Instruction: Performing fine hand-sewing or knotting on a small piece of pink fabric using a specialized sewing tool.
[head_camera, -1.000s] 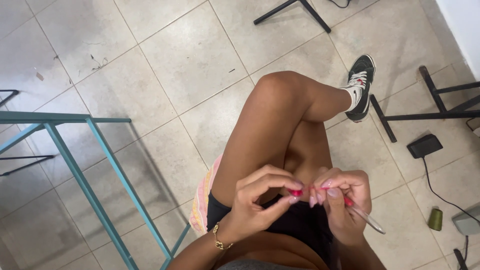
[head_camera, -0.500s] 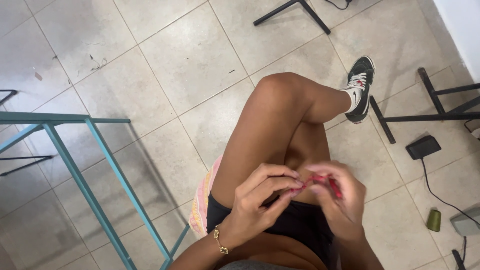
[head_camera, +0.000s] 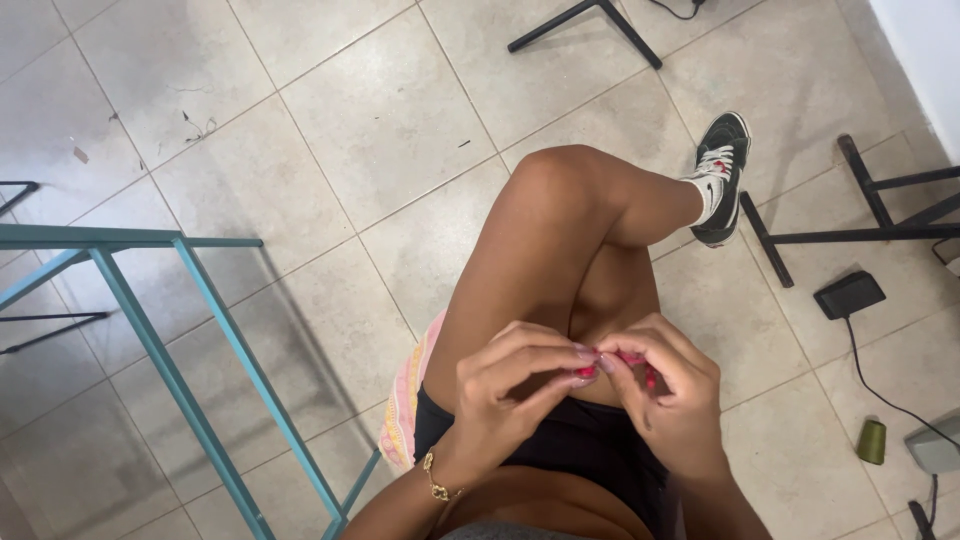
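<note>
We see 2 hands meeting over lap, fingertips touching. Left hand (head_camera: 520, 375) and right hand (head_camera: 665, 385) both pinched shut on small pink-red item (head_camera: 628, 358) between them, mostly hidden; long axis unclear. Item sits just above thigh (head_camera: 540, 260), equally near both grips.

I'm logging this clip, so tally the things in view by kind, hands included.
Hands: 2, left hand and right hand, fingertips together over a small pink thing
Small pink thing: 1
Bracelet: 1
Black sneaker: 1
Teal metal frame: 1
Black foot pedal: 1
Green thread spool: 1
Total: 8
</note>
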